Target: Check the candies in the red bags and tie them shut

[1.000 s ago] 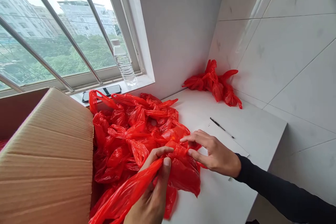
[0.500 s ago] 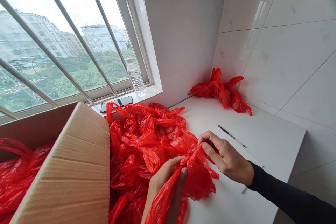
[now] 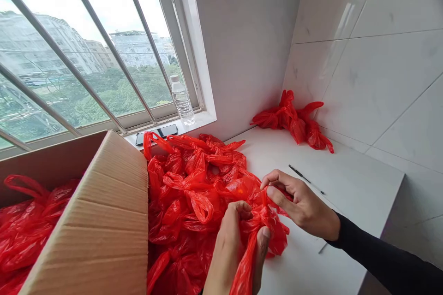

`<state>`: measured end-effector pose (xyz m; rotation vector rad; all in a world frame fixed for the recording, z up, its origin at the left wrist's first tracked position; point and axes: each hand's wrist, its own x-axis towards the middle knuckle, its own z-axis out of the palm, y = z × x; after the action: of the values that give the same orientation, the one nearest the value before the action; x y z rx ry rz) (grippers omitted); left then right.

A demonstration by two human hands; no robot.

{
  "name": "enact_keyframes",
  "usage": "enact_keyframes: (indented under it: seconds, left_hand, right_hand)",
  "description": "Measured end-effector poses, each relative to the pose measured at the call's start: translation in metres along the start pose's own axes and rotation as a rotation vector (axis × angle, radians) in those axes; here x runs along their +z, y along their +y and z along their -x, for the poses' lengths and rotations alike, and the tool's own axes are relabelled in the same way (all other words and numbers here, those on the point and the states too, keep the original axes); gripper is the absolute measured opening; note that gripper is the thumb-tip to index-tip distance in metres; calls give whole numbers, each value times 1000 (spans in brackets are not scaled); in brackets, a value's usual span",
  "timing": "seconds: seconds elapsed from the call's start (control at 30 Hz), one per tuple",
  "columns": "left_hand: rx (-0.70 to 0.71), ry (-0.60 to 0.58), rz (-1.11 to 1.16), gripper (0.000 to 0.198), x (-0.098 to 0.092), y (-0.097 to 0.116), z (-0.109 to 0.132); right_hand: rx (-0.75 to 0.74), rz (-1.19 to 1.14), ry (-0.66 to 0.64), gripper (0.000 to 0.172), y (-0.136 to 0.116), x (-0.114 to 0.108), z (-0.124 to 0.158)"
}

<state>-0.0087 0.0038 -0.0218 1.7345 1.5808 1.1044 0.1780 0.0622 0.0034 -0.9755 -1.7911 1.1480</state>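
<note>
A thin red plastic bag (image 3: 277, 237) is between my two hands, over the white table's near side. My left hand (image 3: 228, 239) has its fingers and thumb closed around the gathered, knotted neck, and a twisted handle strip runs down past the thumb. From the right, my right hand (image 3: 297, 200) pinches another strip of the bag just above the knot. What the bag contains is hidden. Right beside it lies a heap of knotted red plastic bags (image 3: 200, 184).
An open cardboard box (image 3: 100, 221) at the left holds more red bags (image 3: 38, 226). A few red bags (image 3: 294, 122) lie in the far corner. A black pen (image 3: 306, 179) rests on the white table (image 3: 360, 179). On the sill stand a water bottle (image 3: 182, 103) and a phone (image 3: 157, 134).
My left hand has shifted right and its thumb has moved to the near side of the knot. My right hand still pinches the strip, almost in the same place.
</note>
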Motion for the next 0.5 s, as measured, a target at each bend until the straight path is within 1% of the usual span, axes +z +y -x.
enact_keyframes:
  seconds: [0.03, 0.07, 0.17, 0.27, 0.37, 0.43, 0.5]
  left_hand:
    - [-17, -26, 9, 43, 1, -1, 0]
    - [-18, -44, 15, 45, 1, -3, -1]
    - [43, -83, 3, 34, -6, -6, -5]
    - [62, -109, -1, 34, -12, -8, -6]
    - [34, -73, 23, 32, -12, -9, -6]
    - [30, -39, 39, 28, -11, -10, -6]
    - [37, -13, 36, 23, -11, -10, -6]
  right_hand:
    - [-4, -1, 13, 20, -1, 0, -1]
    - [-6, 0, 27, 20, -1, 1, -2]
    - [-10, 30, 74, 20, 1, -1, -4]
    - [-4, 57, 99, 20, 3, -7, -3]
    - [19, 11, 18, 20, 3, -15, -2]
    - [30, 5, -81, 25, 1, -18, -1]
    - [24, 49, -177, 27, -2, -18, -2]
